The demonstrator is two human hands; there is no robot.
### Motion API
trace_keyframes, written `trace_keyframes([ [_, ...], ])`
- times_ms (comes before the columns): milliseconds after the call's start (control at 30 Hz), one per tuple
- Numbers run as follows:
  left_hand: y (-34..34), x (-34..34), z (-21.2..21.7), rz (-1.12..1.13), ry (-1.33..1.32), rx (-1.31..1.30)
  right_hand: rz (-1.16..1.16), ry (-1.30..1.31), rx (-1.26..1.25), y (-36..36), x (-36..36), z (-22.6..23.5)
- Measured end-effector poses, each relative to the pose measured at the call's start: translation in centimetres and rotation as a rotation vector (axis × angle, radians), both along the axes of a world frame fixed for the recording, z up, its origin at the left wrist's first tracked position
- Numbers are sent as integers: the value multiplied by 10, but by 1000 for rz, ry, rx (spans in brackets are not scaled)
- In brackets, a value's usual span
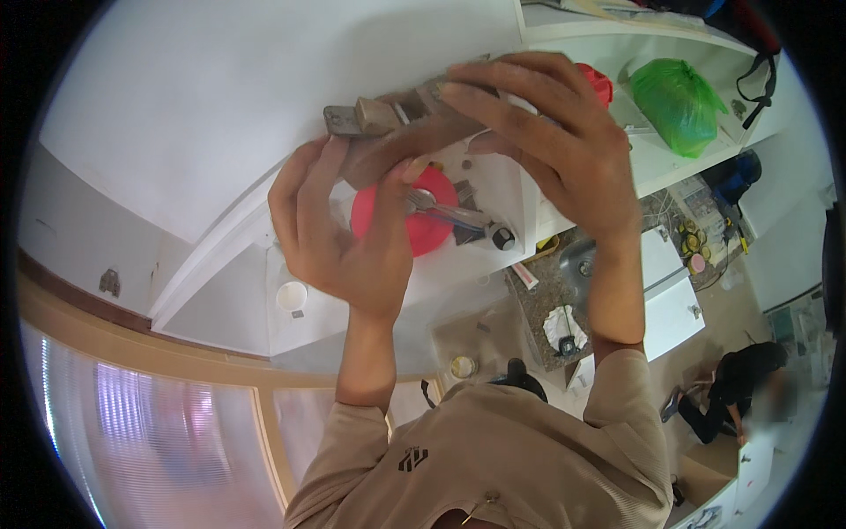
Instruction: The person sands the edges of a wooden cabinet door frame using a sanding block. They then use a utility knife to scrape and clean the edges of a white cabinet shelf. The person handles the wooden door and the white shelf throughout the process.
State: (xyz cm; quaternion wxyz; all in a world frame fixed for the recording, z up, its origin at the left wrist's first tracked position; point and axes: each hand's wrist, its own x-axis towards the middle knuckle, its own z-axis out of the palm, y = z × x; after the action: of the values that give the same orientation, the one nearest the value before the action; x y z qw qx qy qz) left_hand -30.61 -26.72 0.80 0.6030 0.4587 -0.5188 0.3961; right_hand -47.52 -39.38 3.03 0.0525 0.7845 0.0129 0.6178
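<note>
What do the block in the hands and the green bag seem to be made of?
The block looks like unfinished wood: matt brown with a dull, worn face; a grey metal-looking piece sticks out at its left end. The green bag on the shelf looks like thin plastic film: glossy, crinkled, slightly see-through.

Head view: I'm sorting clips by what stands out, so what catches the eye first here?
Two raised hands fill the middle: the right hand grips a brownish block-shaped tool against the white surface, the left hand beneath it. A bright pink round disc shows between them, and a green plastic bag sits on the shelf at upper right.
</note>
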Motion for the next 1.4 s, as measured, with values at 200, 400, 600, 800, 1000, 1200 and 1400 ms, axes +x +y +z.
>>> trace_keyframes([
  [200,8,4,5,129,-133,123,-6,2,-101,-16,7,1],
  [400,19,18,12,229,-298,190,168,29,-92,-36,4,12],
  [600,11,31,22,231,-514,211,300,-190,95,-68,-6,-20],
  [800,21,51,64,344,-883,372,104,-428,28,-42,23,-32],
  [1000,20,54,63,334,-929,312,153,-466,9,-36,74,4],
  [1200,19,62,60,412,-979,141,197,-449,0,-32,115,45],
  [1400,12,69,58,340,-986,122,164,-396,14,-44,127,59],
])
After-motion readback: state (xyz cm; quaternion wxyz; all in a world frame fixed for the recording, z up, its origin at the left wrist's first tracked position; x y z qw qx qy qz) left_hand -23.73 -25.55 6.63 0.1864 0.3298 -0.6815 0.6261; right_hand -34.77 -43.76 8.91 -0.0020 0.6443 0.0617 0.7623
